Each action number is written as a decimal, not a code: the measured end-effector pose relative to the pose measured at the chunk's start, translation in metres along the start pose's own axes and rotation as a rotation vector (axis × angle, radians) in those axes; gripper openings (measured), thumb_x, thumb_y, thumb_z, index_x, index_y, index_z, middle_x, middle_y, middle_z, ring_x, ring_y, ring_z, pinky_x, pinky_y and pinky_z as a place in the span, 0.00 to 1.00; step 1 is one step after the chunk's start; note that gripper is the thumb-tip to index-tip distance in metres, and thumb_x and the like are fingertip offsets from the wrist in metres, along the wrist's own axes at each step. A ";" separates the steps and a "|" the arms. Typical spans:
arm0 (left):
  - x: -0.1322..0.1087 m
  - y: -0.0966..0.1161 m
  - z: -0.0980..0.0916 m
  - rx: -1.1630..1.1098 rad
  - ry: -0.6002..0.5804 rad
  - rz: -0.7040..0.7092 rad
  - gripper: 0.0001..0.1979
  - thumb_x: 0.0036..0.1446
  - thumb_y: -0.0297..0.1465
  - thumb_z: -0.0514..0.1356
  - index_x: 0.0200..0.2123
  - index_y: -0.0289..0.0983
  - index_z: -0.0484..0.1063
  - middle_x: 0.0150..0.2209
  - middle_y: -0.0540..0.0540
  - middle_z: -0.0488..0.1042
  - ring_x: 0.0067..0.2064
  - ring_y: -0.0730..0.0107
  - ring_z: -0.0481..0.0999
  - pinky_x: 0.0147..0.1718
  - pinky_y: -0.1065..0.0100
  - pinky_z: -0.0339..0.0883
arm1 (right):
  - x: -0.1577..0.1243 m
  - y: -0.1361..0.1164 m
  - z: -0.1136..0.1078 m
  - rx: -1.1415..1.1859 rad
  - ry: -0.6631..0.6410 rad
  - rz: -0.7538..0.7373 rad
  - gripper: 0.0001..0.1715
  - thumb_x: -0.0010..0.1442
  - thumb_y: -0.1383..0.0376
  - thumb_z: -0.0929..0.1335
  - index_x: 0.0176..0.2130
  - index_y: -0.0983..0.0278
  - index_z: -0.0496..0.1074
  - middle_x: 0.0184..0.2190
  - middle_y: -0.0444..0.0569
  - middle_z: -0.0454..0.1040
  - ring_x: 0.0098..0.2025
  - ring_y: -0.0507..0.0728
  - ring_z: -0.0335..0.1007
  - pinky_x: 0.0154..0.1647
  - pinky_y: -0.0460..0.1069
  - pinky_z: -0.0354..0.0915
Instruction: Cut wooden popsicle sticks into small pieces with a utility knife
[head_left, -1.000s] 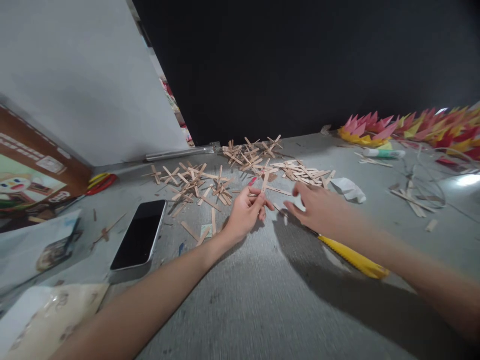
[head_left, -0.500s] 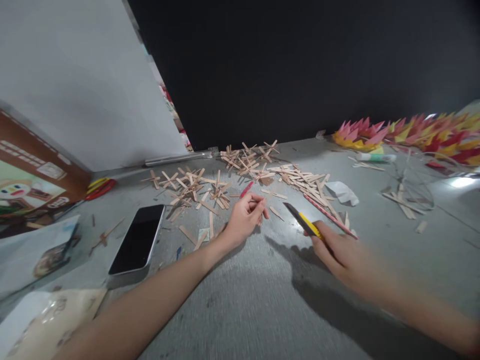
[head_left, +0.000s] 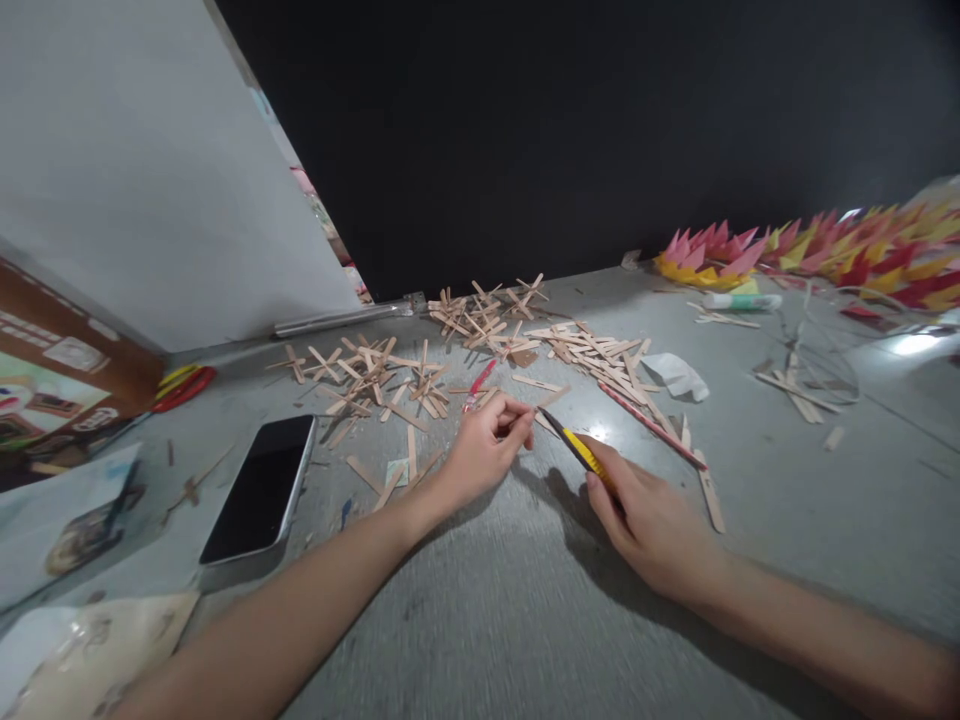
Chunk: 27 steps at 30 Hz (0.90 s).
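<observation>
My left hand (head_left: 491,440) is above the grey table with thumb and fingers pinched together; what they hold, if anything, is too small to make out. My right hand (head_left: 656,520) grips a yellow and black utility knife (head_left: 585,453), its dark blade pointing up and left. The blade tip is right at my left fingertips; whether they touch I cannot tell. Just beyond my left hand lies a thin red item (head_left: 481,378) with a clear end. Flat wooden craft sticks (head_left: 600,357) are heaped behind my hands, beside crossed-stick pieces (head_left: 367,375). A red-striped stick (head_left: 652,427) lies near the knife.
A black phone (head_left: 259,490) lies left of my left arm. Further left are a brown box (head_left: 67,350) and red and yellow scissor-like handles (head_left: 184,387). Pink and yellow folded-paper pieces (head_left: 712,257), a glue stick (head_left: 742,302) and a crumpled tissue (head_left: 677,376) sit at right.
My right hand has brought the knife leftward, closing the gap to my left fingertips. A wooden stick beside my right hand has come into sight. The view has shifted slightly.
</observation>
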<state>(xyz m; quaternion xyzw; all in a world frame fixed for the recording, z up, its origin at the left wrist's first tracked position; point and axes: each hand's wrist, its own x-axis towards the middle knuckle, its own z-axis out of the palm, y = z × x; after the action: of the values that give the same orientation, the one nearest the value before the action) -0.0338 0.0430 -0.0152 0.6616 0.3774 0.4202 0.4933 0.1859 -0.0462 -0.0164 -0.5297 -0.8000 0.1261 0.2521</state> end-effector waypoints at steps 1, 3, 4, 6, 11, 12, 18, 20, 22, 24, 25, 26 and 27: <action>0.000 0.000 0.000 0.006 0.001 0.007 0.14 0.70 0.42 0.60 0.39 0.37 0.69 0.28 0.51 0.74 0.30 0.71 0.74 0.33 0.68 0.66 | 0.000 0.000 0.001 -0.004 -0.003 0.000 0.24 0.77 0.62 0.57 0.67 0.64 0.62 0.50 0.58 0.82 0.47 0.63 0.83 0.47 0.55 0.76; -0.001 -0.001 0.000 0.018 -0.002 0.017 0.13 0.71 0.42 0.60 0.40 0.37 0.69 0.28 0.51 0.74 0.30 0.71 0.74 0.33 0.68 0.66 | -0.001 0.002 0.002 -0.012 -0.002 -0.007 0.24 0.77 0.62 0.57 0.68 0.64 0.61 0.50 0.58 0.82 0.47 0.63 0.83 0.46 0.56 0.76; -0.001 -0.002 0.000 0.022 -0.004 0.021 0.13 0.71 0.41 0.59 0.40 0.37 0.69 0.28 0.51 0.74 0.30 0.71 0.74 0.33 0.68 0.66 | -0.001 0.003 0.003 -0.017 0.000 -0.016 0.25 0.77 0.62 0.58 0.68 0.64 0.61 0.50 0.59 0.82 0.47 0.64 0.83 0.46 0.56 0.76; -0.001 -0.003 -0.001 0.036 -0.006 0.035 0.12 0.71 0.41 0.59 0.41 0.37 0.69 0.28 0.51 0.75 0.30 0.71 0.74 0.33 0.68 0.66 | -0.002 0.005 0.005 -0.033 0.010 -0.036 0.25 0.77 0.62 0.58 0.68 0.64 0.61 0.50 0.59 0.82 0.46 0.64 0.83 0.45 0.56 0.76; -0.002 -0.006 -0.001 0.164 -0.003 0.108 0.11 0.73 0.40 0.57 0.42 0.38 0.68 0.30 0.50 0.76 0.33 0.70 0.76 0.35 0.67 0.66 | -0.002 0.005 0.007 -0.074 0.034 -0.066 0.27 0.77 0.62 0.58 0.70 0.65 0.60 0.49 0.61 0.82 0.45 0.65 0.83 0.44 0.58 0.77; -0.002 -0.006 -0.001 0.190 -0.004 0.119 0.11 0.74 0.40 0.57 0.42 0.39 0.68 0.31 0.50 0.76 0.33 0.70 0.76 0.36 0.67 0.66 | -0.002 0.005 0.007 -0.078 0.035 -0.068 0.27 0.77 0.62 0.58 0.70 0.66 0.60 0.49 0.61 0.82 0.44 0.65 0.83 0.43 0.58 0.77; -0.004 -0.004 -0.001 0.305 -0.017 0.148 0.10 0.74 0.38 0.55 0.43 0.39 0.69 0.32 0.50 0.77 0.34 0.69 0.78 0.36 0.67 0.68 | -0.001 0.004 0.006 -0.051 0.032 -0.060 0.26 0.76 0.63 0.58 0.69 0.67 0.61 0.46 0.59 0.82 0.44 0.65 0.83 0.43 0.57 0.75; -0.005 -0.002 -0.001 0.327 -0.011 0.144 0.09 0.74 0.38 0.56 0.44 0.39 0.70 0.32 0.50 0.77 0.34 0.69 0.78 0.36 0.67 0.68 | -0.001 0.003 0.004 -0.028 0.021 -0.046 0.26 0.77 0.62 0.57 0.68 0.67 0.62 0.43 0.57 0.83 0.41 0.64 0.82 0.41 0.55 0.74; -0.005 -0.001 0.000 0.335 -0.002 0.135 0.10 0.74 0.38 0.55 0.44 0.39 0.70 0.32 0.49 0.77 0.34 0.69 0.78 0.36 0.67 0.68 | -0.001 0.001 0.001 0.008 0.008 -0.017 0.25 0.77 0.62 0.57 0.67 0.66 0.63 0.39 0.55 0.82 0.37 0.62 0.81 0.38 0.54 0.72; -0.005 -0.001 0.000 0.329 -0.002 0.129 0.10 0.75 0.39 0.55 0.43 0.39 0.70 0.32 0.49 0.77 0.35 0.69 0.78 0.37 0.67 0.68 | -0.001 0.000 -0.002 0.050 0.001 0.011 0.23 0.77 0.61 0.57 0.65 0.66 0.65 0.35 0.52 0.82 0.31 0.60 0.79 0.34 0.52 0.69; -0.005 -0.001 0.001 0.323 -0.002 0.128 0.11 0.75 0.39 0.55 0.43 0.39 0.70 0.32 0.49 0.77 0.34 0.69 0.78 0.37 0.67 0.68 | -0.002 -0.001 -0.003 0.070 0.000 0.020 0.23 0.77 0.61 0.57 0.65 0.65 0.65 0.34 0.50 0.81 0.29 0.59 0.78 0.32 0.51 0.68; -0.005 -0.001 0.001 0.315 0.001 0.126 0.11 0.75 0.40 0.55 0.43 0.39 0.70 0.32 0.49 0.77 0.34 0.69 0.77 0.36 0.67 0.68 | -0.002 -0.001 -0.004 0.089 -0.003 0.024 0.22 0.77 0.61 0.57 0.64 0.65 0.66 0.32 0.49 0.81 0.27 0.58 0.77 0.30 0.51 0.66; -0.005 -0.001 0.001 0.308 0.007 0.122 0.11 0.75 0.40 0.55 0.43 0.39 0.69 0.32 0.49 0.77 0.34 0.69 0.77 0.36 0.67 0.67 | -0.003 -0.001 -0.005 0.104 -0.007 0.026 0.22 0.77 0.61 0.57 0.63 0.65 0.67 0.31 0.48 0.80 0.26 0.58 0.75 0.29 0.50 0.64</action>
<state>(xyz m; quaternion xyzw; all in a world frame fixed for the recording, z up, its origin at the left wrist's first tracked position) -0.0350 0.0380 -0.0174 0.7495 0.3981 0.3890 0.3584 0.1887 -0.0496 -0.0122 -0.5258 -0.7863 0.1726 0.2746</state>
